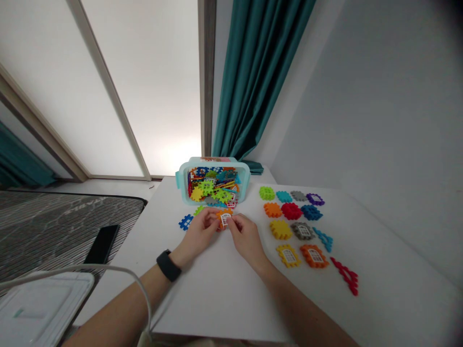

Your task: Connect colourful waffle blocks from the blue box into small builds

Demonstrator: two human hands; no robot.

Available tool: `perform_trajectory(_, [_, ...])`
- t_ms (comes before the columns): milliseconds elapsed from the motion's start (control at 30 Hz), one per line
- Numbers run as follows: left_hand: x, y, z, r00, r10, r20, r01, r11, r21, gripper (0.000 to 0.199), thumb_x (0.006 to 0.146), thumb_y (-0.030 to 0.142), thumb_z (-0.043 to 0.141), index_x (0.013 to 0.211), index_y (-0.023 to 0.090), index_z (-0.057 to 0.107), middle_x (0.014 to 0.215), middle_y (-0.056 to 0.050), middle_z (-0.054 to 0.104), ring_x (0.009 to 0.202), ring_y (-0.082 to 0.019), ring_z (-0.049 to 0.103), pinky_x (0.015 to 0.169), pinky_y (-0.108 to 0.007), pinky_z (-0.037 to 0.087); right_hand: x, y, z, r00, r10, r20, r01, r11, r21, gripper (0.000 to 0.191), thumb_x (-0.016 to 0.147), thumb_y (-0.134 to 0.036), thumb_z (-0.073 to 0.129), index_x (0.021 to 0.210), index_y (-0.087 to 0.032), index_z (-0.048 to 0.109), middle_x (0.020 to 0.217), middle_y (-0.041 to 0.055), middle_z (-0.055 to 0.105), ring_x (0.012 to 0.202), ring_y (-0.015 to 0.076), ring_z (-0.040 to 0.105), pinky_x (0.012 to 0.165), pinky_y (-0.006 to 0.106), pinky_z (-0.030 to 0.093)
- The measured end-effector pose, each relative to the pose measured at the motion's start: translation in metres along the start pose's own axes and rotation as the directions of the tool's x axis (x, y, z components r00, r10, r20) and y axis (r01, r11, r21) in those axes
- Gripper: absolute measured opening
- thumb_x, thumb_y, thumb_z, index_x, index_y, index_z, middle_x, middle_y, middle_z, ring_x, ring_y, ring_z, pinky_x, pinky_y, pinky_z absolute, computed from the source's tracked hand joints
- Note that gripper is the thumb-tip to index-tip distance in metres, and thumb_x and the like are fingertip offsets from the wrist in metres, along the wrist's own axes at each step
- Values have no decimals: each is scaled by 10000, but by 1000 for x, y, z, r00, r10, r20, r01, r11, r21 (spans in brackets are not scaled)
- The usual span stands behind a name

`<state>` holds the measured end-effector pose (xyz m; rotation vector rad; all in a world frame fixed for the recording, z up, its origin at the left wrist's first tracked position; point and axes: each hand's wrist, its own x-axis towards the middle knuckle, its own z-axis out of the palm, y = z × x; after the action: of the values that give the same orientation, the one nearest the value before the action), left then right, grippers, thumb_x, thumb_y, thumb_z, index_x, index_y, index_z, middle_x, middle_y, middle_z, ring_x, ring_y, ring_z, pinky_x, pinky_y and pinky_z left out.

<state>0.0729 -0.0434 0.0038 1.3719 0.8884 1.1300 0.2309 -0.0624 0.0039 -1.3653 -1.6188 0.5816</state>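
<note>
Between my two hands, just in front of the bin, is an orange building piece (pixel 224 212) with a white window in it. My left hand (pixel 199 231) pinches its left side, a dark watch on that wrist. The fingers of my right hand (pixel 248 236) close on its right edge. Beside my left hand lie a blue lattice piece (pixel 185 222) and a light green piece (pixel 198 210), the green one partly hidden. Behind them stands a pale turquoise bin (pixel 246 183) full of mixed coloured pieces.
On the right of the white table (pixel 217 299), several pieces lie sorted by colour and shape, among them a yellow stack (pixel 280 230), an orange window stack (pixel 314 256) and a red strip (pixel 346 275). A white cable (pixel 137 284) arches across at lower left. A white lid (pixel 43 303) lies beyond the table's left edge.
</note>
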Motion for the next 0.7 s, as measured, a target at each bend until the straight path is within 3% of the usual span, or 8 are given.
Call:
perform_trajectory(133, [-1, -1, -1, 998, 36, 50, -38, 998, 46, 251, 893, 317, 614, 1102, 182, 584, 854, -46, 685, 787, -172, 666, 761, -333, 561, 0, 2, 1, 1000, 2, 5, -2, 1000, 20, 366, 948, -424, 481, 719, -199, 658, 690, 18, 615, 638, 173, 551, 589, 276, 382])
perform_trajectory(267, [-3, 0, -2, 987, 114, 117, -133, 976, 171, 409, 829, 191, 665, 1223, 198, 554, 1018, -82, 697, 907, -199, 680, 852, -366, 566, 0, 4, 1, 1000, 11, -15, -11, 999, 39, 361, 946, -434, 480, 735, -204, 662, 690, 18, 620, 648, 181, 554, 593, 280, 382])
perform_trajectory(400, [-3, -1, -2, 986, 129, 102, -151, 960, 236, 430, 827, 173, 652, 1244, 199, 552, 1045, -86, 689, 922, -202, 674, 857, -368, 566, 1, 4, 0, 1000, 0, -6, 0, 1000, 23, 353, 949, -412, 479, 711, -207, 640, 665, 12, 596, 639, 180, 543, 583, 282, 366])
perform_trajectory(567, [-1, -5, -5, 991, 112, 71, -127, 953, 276, 416, 841, 189, 633, 1251, 198, 565, 929, -58, 683, 848, -197, 667, 795, -349, 567, 1, 2, -2, 999, -41, 17, 41, 999, -24, 365, 952, -401, 472, 670, -216, 610, 649, 10, 550, 660, 183, 536, 591, 284, 358])
perform_trajectory(700, [-1, -8, -4, 989, 136, 61, -148, 936, 320, 463, 828, 175, 640, 1281, 196, 552, 986, -74, 693, 860, -200, 669, 792, -346, 567, 2, 0, -2, 999, -6, 44, 5, 1000, 22, 363, 947, -400, 470, 676, -212, 623, 671, 21, 578, 684, 195, 552, 605, 291, 375])
